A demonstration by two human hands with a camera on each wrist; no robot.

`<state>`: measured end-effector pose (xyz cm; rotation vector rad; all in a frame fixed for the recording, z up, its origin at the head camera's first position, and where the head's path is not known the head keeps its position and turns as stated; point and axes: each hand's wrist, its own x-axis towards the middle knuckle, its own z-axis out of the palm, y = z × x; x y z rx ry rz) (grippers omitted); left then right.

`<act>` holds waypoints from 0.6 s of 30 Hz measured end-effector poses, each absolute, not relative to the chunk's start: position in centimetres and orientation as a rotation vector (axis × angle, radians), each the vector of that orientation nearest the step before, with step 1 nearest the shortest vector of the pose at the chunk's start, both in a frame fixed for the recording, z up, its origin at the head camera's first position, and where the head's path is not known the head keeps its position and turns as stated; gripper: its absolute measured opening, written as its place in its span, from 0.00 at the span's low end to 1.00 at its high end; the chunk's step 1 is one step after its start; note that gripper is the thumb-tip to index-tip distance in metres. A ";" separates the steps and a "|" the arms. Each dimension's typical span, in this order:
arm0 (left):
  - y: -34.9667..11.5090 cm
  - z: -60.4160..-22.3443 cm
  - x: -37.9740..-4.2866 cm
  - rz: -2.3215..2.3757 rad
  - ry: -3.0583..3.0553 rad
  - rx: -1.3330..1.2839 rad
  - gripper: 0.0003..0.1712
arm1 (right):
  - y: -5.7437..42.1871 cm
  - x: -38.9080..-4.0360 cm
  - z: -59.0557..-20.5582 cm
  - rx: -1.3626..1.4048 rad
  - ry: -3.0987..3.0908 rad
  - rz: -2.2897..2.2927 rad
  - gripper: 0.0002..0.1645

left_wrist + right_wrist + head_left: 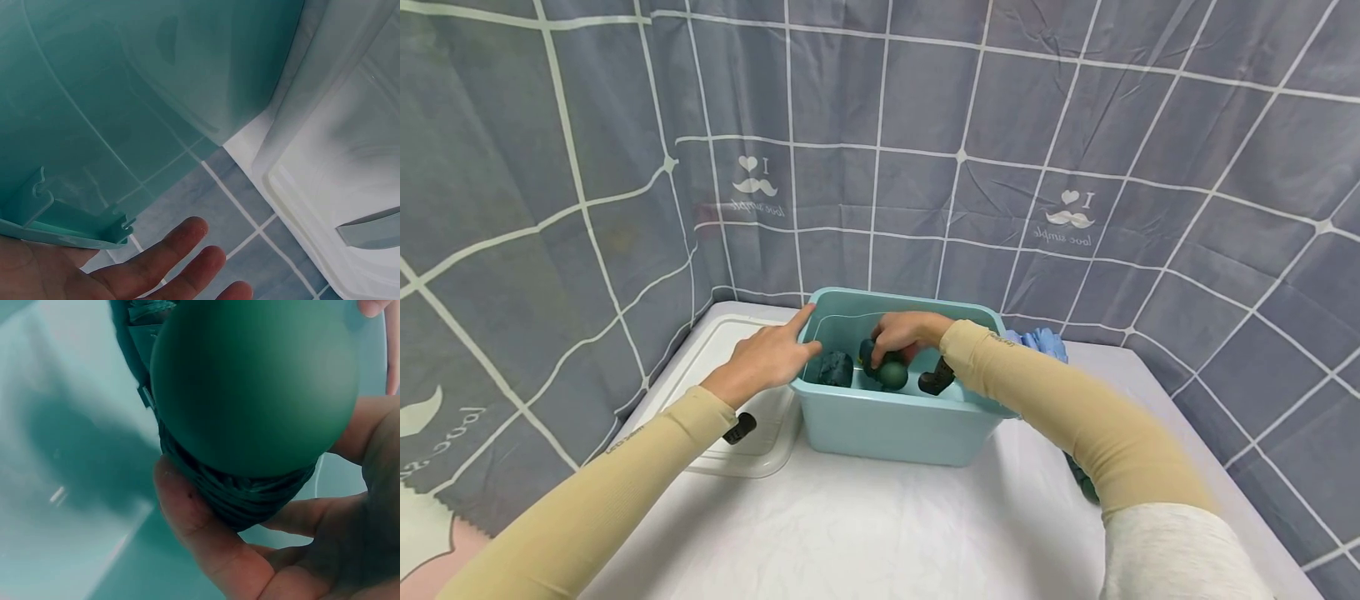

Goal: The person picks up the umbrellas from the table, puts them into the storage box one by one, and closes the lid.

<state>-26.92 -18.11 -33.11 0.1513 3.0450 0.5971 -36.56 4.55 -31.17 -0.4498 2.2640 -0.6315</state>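
Observation:
A light teal plastic bin (887,429) stands on a white-covered table. Inside it, my right hand (904,333) grips a dark green object (892,375) with a smooth ball-like end and a wrinkled, wrapped body; its exact kind cannot be told. In the right wrist view, the thumb and fingers curl about the wrinkled body below the green ball (256,387). To the left inside the bin lies a dark crinkled bundle (836,369). My left hand (771,354) rests at the bin's left rim, its fingers (169,244) extended outside the wall in the left wrist view.
A white lid (722,333) lies left of the bin, partly under my left arm. Light blue crumpled cloth (1045,343) shows behind the bin's right end. Another dark green item (1084,482) is partly hidden by my right arm. A grey gridded curtain (925,192) surrounds the table.

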 end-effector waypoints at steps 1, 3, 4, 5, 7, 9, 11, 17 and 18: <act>-18.1 -33.1 -27.0 0.593 3.045 0.154 0.43 | 4.5 -36.6 -31.3 -0.450 2.264 -0.625 0.49; -18.0 -33.2 -27.1 0.588 3.043 0.157 0.43 | 4.3 -36.8 -31.5 -0.453 2.257 -0.611 0.48; -18.1 -33.2 -27.1 0.585 3.041 0.156 0.43 | 4.1 -36.8 -31.6 -0.453 2.251 -0.609 0.48; -18.1 -33.2 -27.1 0.584 3.037 0.155 0.43 | 4.0 -36.9 -31.7 -0.458 2.246 -0.602 0.48; -18.1 -33.2 -27.2 0.583 3.032 0.151 0.43 | 3.7 -37.0 -31.9 -0.465 2.236 -0.598 0.48; -18.1 -33.1 -27.1 0.582 3.029 0.145 0.43 | 3.5 -37.1 -32.0 -0.472 2.225 -0.595 0.48; -18.1 -33.1 -27.1 0.584 3.025 0.143 0.43 | 3.4 -37.2 -32.2 -0.475 2.215 -0.594 0.49; -18.0 -33.0 -27.0 0.587 3.021 0.145 0.43 | 3.1 -37.3 -32.8 -0.455 2.187 -0.580 0.46; -18.0 -33.0 -27.0 0.586 3.020 0.145 0.43 | 3.1 -37.3 -32.9 -0.449 2.182 -0.576 0.45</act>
